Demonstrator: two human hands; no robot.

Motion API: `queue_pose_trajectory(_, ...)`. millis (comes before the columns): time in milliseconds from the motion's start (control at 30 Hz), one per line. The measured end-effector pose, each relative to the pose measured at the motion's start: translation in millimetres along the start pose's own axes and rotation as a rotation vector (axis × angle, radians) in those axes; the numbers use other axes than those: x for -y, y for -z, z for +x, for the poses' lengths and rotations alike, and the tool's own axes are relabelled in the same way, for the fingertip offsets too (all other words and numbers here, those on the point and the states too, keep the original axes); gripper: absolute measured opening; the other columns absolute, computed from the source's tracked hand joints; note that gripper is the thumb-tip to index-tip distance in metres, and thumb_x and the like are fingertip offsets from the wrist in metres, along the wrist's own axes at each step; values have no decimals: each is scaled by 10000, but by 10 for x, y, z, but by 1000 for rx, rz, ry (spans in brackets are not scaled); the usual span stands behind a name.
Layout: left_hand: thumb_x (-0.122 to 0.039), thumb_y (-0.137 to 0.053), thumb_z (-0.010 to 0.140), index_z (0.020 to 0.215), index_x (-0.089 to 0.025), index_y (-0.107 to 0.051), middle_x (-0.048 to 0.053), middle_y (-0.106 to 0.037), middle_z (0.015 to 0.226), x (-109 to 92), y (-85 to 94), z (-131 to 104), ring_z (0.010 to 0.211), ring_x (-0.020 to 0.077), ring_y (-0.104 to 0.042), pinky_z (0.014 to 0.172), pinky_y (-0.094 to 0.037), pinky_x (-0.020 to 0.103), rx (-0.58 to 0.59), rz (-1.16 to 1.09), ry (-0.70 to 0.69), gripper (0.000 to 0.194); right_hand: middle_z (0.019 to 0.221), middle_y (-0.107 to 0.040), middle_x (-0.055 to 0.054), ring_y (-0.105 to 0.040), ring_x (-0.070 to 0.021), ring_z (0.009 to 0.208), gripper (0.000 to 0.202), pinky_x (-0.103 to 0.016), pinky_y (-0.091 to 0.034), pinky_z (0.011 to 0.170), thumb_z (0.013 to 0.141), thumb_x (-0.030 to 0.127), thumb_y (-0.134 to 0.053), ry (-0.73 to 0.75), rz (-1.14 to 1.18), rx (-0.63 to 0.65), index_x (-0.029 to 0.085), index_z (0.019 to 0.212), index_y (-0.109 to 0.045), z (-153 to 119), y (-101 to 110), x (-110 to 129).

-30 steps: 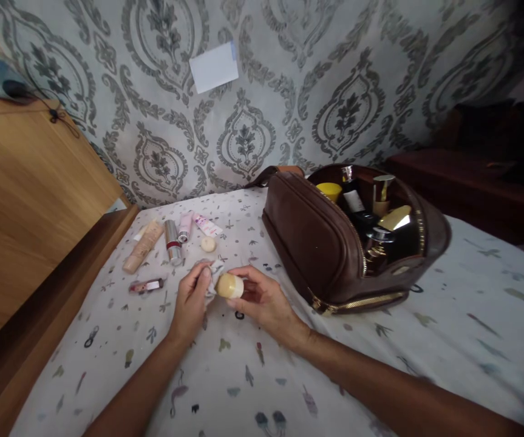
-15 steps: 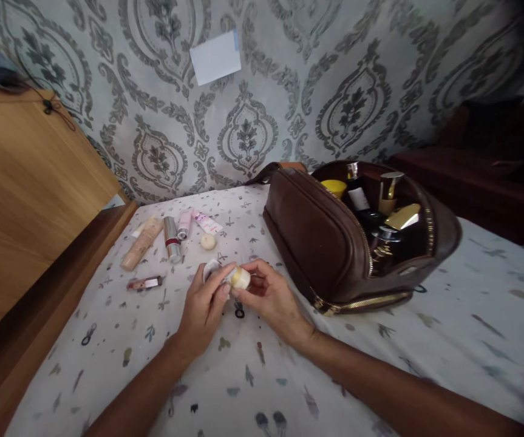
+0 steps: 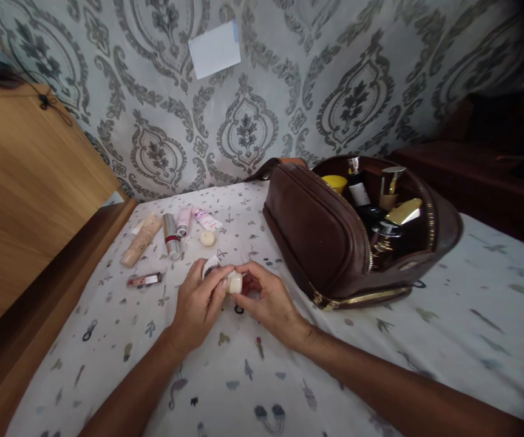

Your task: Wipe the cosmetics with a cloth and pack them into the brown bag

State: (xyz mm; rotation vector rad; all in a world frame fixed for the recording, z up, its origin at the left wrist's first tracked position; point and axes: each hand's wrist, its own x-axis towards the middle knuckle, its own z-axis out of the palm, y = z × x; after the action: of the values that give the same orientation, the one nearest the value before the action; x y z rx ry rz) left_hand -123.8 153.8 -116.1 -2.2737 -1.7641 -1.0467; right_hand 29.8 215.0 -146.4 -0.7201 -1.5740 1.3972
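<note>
Printed bedsheet [image 3: 380,340] under damask wallpaper [image 3: 289,91]; no legible labels. Left hand [image 3: 198,303] and right hand [image 3: 268,300] fingers pinching small cream jar [image 3: 235,283].

Both hands [image 3: 232,300] around small jar [image 3: 235,283]

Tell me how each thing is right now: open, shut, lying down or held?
Bag: unzipped, open, bottles standing inside.
Jar: held between both hands.
Left hand: fingers on the jar, with a white wipe.
Right hand: gripping the jar.
Beige tube: lying flat.
Silver tube: lying flat.
Pink tube: lying flat.
Round puff: lying on the sheet.
</note>
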Motion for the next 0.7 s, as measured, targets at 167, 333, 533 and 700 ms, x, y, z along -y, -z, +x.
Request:
queue_pose_trajectory(167,-190,-470,959,1260,-227,-635,100,-538,1029,-16,3,-1,947,220,-565,760,-503,331,-66,112,-159,345,836,-691,6,-631,-154,755,264,-287,-514,707,672,210,-761,-104,210,38,222,903,-633,37,13,15)
queue_pose_trajectory(333,-175,-489,953,1283,-285,-616,89,-514,1051,5,-6,-13,998,207,-566,771,-517,303,-101,116,-228,370,856,-693,1,-639,-144,734,325,-268,-533,642,676,320,-827,-220,419,35,218,899,-615,80,57,10)
queue_pose_trajectory(533,-206,-473,964,1288,-261,-590,83,-611,1096,-16,-13,-12,1034,207,-580,902,-488,339,-90,-122,-6,349,922,-698,-9,-675,-166,804,362,-254,-547,612,653,333,-859,-250,539,19,215,898,-621,92,60,45)
queue_pose_trajectory(700,-347,-462,968,1140,-216,-609,59,-659,1111,-85,-33,54,1057,215,-594,945,-449,324,-111,-475,401,262,963,-690,-13,-694,-185,859,365,-243,-547,599,665,324,-850,-265,570,79,220,950,-647,74,53,127)
